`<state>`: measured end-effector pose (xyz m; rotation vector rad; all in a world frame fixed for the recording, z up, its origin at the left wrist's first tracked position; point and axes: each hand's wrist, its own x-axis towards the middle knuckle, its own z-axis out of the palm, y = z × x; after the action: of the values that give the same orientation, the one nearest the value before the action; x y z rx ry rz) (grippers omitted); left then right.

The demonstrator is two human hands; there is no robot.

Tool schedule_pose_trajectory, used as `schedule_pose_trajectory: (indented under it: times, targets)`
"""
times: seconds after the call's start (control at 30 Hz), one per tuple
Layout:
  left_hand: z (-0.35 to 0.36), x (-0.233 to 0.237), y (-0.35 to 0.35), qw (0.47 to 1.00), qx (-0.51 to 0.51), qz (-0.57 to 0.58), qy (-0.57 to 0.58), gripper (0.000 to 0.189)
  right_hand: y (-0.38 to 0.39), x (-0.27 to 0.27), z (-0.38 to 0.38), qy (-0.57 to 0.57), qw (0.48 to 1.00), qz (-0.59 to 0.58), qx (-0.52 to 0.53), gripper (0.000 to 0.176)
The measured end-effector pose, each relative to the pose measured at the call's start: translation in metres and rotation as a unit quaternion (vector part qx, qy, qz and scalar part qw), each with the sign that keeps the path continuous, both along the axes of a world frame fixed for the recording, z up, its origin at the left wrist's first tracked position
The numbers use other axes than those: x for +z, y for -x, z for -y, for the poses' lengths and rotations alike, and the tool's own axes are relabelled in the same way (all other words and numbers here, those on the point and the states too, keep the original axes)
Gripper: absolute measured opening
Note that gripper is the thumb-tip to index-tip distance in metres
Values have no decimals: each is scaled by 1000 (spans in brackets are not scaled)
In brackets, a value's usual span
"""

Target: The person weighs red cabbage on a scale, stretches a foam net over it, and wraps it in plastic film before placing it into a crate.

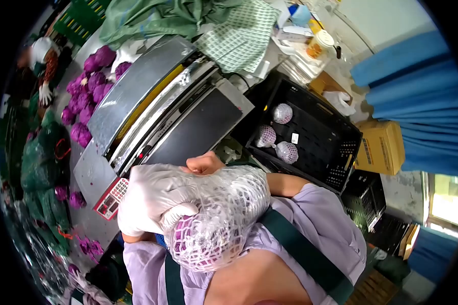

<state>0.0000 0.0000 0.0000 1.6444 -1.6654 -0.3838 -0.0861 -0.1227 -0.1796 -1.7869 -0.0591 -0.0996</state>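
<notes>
closely, netted cabbage (224,223) under left grip (155,201), right grip (204,163) behind

1 purple cabbage (188,239) is seen, round and wrapped in a white foam net (234,198). The diamond mesh is stretched tight over the top and right side, so the purple leaves with their pale veins are shown mostly at the lower left. The cabbage is held clear of any surface, close to the chest. It is gripped from the left by the gloved left hand (155,198) and backed on its far side by the bare right hand (203,163).
</notes>
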Motion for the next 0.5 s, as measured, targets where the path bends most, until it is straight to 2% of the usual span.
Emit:
schedule_pose_trajectory:
  times: [0.03,0.07,0.1,0.13,0.17,0.2,0.3,0.4,0.43,0.47,0.5]
  targets:
    - [2,-1,-4,1000,-12,-3,2,27,2,-2,4,-6,1000,-4,-2,37]
    - [6,-9,-5,991,42,-12,126,26,4,-4,7,-11,1000,-7,1,35]
    - [25,-7,-1,996,-13,-1,91,40,13,-3,20,-16,1000,0,-3,33]
    - [45,-13,8,969,-86,-230,18,53,21,-4,24,-20,1000,-8,-2,32]
    - [64,-20,20,881,-152,-445,-57,67,30,-6,29,-23,1000,-15,-6,32]
    - [77,-28,28,827,-189,-517,-114,69,35,-9,36,-34,999,-20,-9,32]
    - [95,-46,40,769,-225,-559,-213,77,57,-13,48,-56,997,-31,-30,36]
    - [107,-70,42,730,-185,-599,-272,86,84,-31,78,-60,989,-96,-98,43]
    - [112,-78,42,712,-167,-627,-267,88,96,-38,103,-112,974,-120,-155,46]
    - [115,-93,45,665,-161,-697,-216,88,113,-30,127,-245,946,-71,-199,57]
    - [120,-106,48,610,-152,-760,-164,88,134,-13,150,-373,896,-21,-239,68]
